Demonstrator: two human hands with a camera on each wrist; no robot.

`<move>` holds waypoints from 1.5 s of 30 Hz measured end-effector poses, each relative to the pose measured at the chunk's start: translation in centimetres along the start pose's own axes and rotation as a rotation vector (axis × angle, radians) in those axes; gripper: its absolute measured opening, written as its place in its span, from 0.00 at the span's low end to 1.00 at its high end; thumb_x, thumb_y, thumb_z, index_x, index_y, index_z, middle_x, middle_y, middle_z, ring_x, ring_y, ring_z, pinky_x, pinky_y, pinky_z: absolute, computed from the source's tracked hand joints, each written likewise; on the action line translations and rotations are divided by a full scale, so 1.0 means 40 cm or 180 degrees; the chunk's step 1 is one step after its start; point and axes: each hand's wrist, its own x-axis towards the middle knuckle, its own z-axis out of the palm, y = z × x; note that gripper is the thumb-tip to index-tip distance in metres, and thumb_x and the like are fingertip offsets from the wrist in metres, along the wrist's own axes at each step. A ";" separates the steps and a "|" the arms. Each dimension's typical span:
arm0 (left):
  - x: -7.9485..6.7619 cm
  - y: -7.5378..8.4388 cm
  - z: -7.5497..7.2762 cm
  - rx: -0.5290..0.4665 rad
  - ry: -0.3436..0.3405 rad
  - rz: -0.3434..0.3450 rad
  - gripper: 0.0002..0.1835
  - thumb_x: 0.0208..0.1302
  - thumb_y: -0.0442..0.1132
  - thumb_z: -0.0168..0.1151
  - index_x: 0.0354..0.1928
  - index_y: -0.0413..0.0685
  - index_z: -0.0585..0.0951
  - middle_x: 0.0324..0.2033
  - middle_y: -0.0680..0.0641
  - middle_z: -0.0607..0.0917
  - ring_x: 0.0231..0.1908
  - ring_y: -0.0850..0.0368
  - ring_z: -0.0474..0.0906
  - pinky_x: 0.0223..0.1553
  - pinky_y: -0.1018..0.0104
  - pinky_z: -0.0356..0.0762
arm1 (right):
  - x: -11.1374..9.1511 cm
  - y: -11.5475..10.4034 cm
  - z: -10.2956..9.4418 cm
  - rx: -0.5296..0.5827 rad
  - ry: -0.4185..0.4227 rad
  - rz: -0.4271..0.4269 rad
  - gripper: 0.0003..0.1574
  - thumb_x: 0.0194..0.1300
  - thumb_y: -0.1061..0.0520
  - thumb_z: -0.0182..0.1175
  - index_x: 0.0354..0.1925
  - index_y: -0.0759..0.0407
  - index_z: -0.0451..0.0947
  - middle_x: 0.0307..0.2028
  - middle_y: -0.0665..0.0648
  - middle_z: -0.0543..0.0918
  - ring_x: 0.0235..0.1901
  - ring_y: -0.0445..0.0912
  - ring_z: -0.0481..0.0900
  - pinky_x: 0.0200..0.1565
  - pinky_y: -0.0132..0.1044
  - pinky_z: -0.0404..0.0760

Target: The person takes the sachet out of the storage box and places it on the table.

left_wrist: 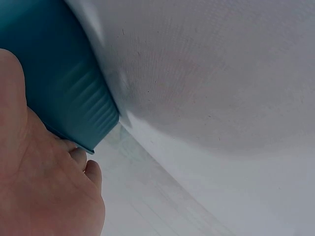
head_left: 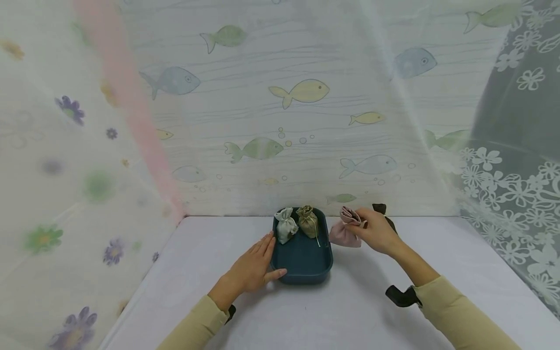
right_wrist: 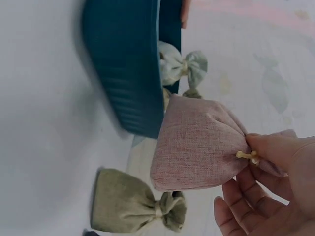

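Observation:
A dark blue tray (head_left: 302, 272) stands on the white table, with a pale grey-green drawstring pouch (head_left: 286, 228) and an olive-brown drawstring pouch (head_left: 308, 224) at its far end. My left hand (head_left: 251, 267) rests against the tray's left side, fingers extended along the rim and thumb at the near corner. Just past the right rim, my right hand (head_left: 376, 231) pinches a pink drawstring pouch (right_wrist: 202, 147) by its tied neck. The pouch hangs beside the tray wall, its body overlapping the rim in the right wrist view.
Another olive-green pouch (right_wrist: 123, 201) lies on the table to the right of the tray, mostly behind my right hand in the head view. A fish-patterned curtain (head_left: 306, 121) hangs behind the table's far edge, with a flowered sheet (head_left: 87, 194) at left.

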 end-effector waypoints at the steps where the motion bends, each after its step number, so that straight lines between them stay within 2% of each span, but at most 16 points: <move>1: -0.001 0.001 -0.002 -0.0028 0.0014 0.0014 0.55 0.72 0.75 0.37 0.80 0.33 0.48 0.81 0.37 0.43 0.80 0.42 0.42 0.77 0.46 0.50 | -0.002 0.004 -0.001 -0.0021 0.0007 0.0015 0.09 0.69 0.60 0.67 0.44 0.63 0.81 0.38 0.54 0.82 0.36 0.46 0.75 0.35 0.36 0.78; 10: -0.003 0.006 -0.009 -0.0021 0.0036 0.0028 0.55 0.73 0.75 0.36 0.80 0.32 0.49 0.81 0.35 0.45 0.80 0.41 0.44 0.77 0.45 0.51 | -0.015 0.040 -0.009 0.0014 -0.0037 0.0140 0.08 0.68 0.63 0.67 0.42 0.65 0.80 0.31 0.54 0.78 0.29 0.46 0.71 0.27 0.33 0.71; 17: -0.007 0.015 -0.025 -0.0059 -0.0023 0.0009 0.53 0.74 0.71 0.43 0.79 0.30 0.51 0.80 0.34 0.47 0.79 0.39 0.46 0.76 0.45 0.53 | -0.022 0.069 -0.005 0.0038 -0.0131 0.0131 0.05 0.68 0.62 0.67 0.38 0.62 0.79 0.32 0.54 0.77 0.29 0.43 0.71 0.27 0.33 0.71; 26: -0.006 0.018 -0.026 -0.0012 -0.0040 -0.0025 0.53 0.74 0.72 0.41 0.79 0.32 0.50 0.81 0.36 0.46 0.80 0.41 0.45 0.77 0.47 0.53 | -0.025 0.108 0.008 0.0021 -0.0123 0.0266 0.07 0.68 0.62 0.67 0.40 0.65 0.79 0.30 0.53 0.77 0.29 0.43 0.71 0.26 0.31 0.71; 30: -0.005 0.018 -0.028 -0.0016 -0.0030 -0.0036 0.53 0.74 0.71 0.42 0.79 0.31 0.51 0.81 0.36 0.46 0.80 0.41 0.45 0.77 0.47 0.53 | -0.024 0.124 0.010 0.0068 -0.0182 0.0344 0.09 0.68 0.62 0.66 0.43 0.67 0.79 0.33 0.55 0.80 0.31 0.44 0.73 0.28 0.32 0.74; 37: -0.006 0.012 -0.017 -0.0073 0.0069 0.0024 0.54 0.73 0.74 0.40 0.79 0.31 0.51 0.80 0.35 0.46 0.80 0.41 0.45 0.77 0.45 0.52 | -0.026 0.142 0.015 -0.0043 -0.0206 0.0368 0.07 0.68 0.62 0.66 0.37 0.64 0.78 0.30 0.53 0.77 0.29 0.43 0.71 0.27 0.32 0.70; 45: -0.006 0.013 -0.021 -0.0076 -0.0003 -0.0005 0.54 0.74 0.73 0.40 0.79 0.31 0.50 0.81 0.36 0.45 0.80 0.41 0.44 0.77 0.45 0.51 | -0.027 0.157 0.023 0.0000 -0.0193 0.0385 0.06 0.67 0.63 0.67 0.38 0.66 0.80 0.28 0.53 0.79 0.27 0.42 0.72 0.26 0.32 0.71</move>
